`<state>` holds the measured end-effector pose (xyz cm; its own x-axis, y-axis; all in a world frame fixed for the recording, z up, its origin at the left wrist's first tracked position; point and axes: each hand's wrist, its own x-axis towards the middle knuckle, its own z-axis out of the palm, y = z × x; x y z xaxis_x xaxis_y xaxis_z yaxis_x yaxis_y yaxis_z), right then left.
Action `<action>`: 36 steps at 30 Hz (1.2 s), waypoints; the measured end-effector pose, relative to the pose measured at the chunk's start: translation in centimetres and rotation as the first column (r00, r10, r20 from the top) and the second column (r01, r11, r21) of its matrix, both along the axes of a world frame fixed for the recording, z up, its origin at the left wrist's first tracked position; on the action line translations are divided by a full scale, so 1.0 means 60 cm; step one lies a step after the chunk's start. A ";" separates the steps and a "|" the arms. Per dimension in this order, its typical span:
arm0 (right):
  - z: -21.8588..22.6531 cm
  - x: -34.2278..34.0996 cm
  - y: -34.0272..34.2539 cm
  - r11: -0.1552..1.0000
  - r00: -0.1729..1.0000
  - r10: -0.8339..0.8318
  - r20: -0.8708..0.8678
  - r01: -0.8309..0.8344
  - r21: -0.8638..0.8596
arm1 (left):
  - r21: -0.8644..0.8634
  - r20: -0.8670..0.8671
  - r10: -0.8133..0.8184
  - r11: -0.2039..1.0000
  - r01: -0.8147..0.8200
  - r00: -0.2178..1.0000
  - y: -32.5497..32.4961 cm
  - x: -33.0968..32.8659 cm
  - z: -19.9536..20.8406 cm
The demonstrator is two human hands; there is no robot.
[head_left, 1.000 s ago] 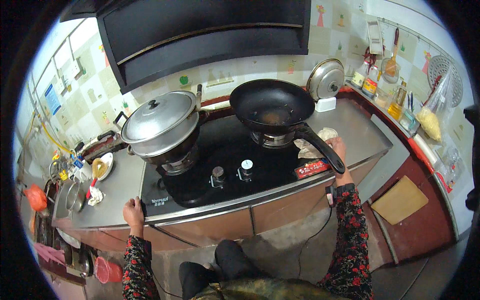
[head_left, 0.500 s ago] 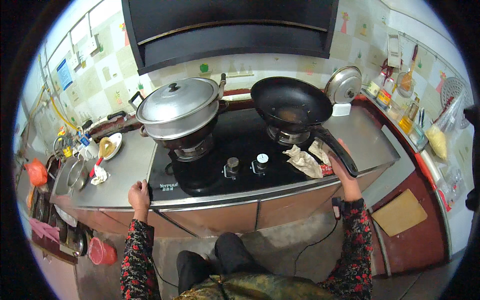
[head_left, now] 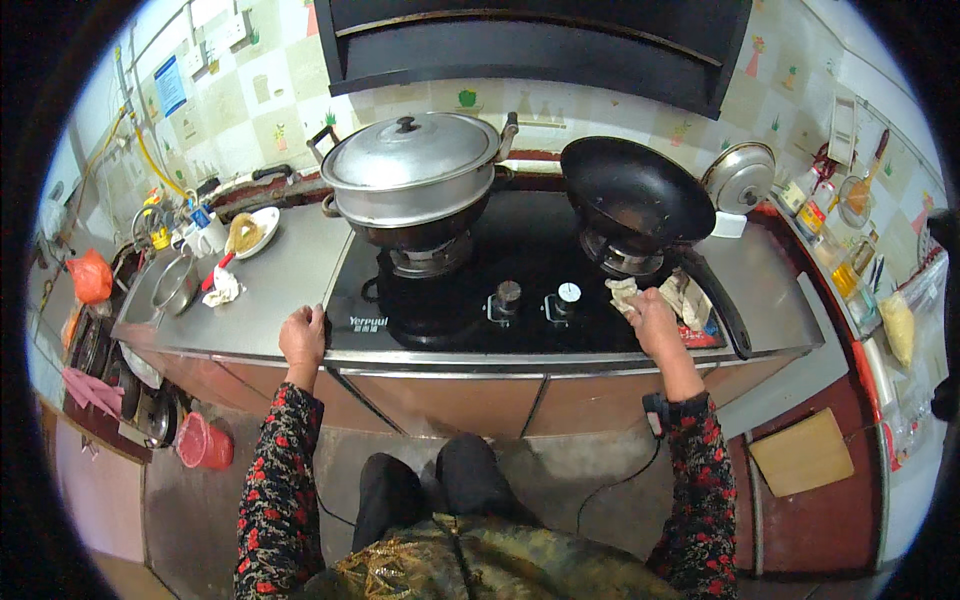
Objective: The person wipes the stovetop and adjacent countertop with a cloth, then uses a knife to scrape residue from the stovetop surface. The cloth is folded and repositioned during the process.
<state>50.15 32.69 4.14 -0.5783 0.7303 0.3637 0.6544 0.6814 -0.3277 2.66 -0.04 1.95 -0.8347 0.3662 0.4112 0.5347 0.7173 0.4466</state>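
Note:
My right hand (head_left: 655,325) has its fingers closed on a crumpled beige cloth (head_left: 621,291) over the front right of the black glass cooktop (head_left: 450,320). A second beige cloth (head_left: 686,298) lies beside that hand, under the handle of a black wok (head_left: 640,195). The wok sits tilted on the right burner. At the counter's front edge, left of the cooktop, rests my left hand (head_left: 303,337), fingers curled, with nothing visible in it. On the left burner stands a lidded aluminium steamer pot (head_left: 412,165). Two control knobs (head_left: 508,292) are between the burners.
On the left counter are a metal bowl (head_left: 176,288), a white dish (head_left: 264,232), a red-handled brush and a crumpled white cloth (head_left: 223,290). A pot lid (head_left: 740,178) leans at the back right. Jars and bottles (head_left: 820,205) line the right ledge. The range hood (head_left: 530,50) hangs above.
My right hand has moved left from beneath the wok handle and taken hold of a beige cloth. The view has shifted slightly. My left hand stays at the counter edge.

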 end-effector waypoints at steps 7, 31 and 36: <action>0.009 -0.046 -0.014 0.983 0.984 0.161 0.074 -0.166 0.077 | 0.042 0.000 -0.028 0.999 0.028 1.000 -0.004 0.007 0.004; -0.017 -0.213 -0.384 -0.128 0.495 -0.154 -0.855 -0.868 -0.479 | 0.584 0.342 -0.585 0.745 0.321 0.736 -0.154 0.136 -0.032; -0.032 -0.260 -0.441 -0.255 0.468 -0.201 -0.861 -0.873 -0.415 | 0.720 0.569 -0.756 0.648 0.249 0.323 -0.179 0.238 -0.036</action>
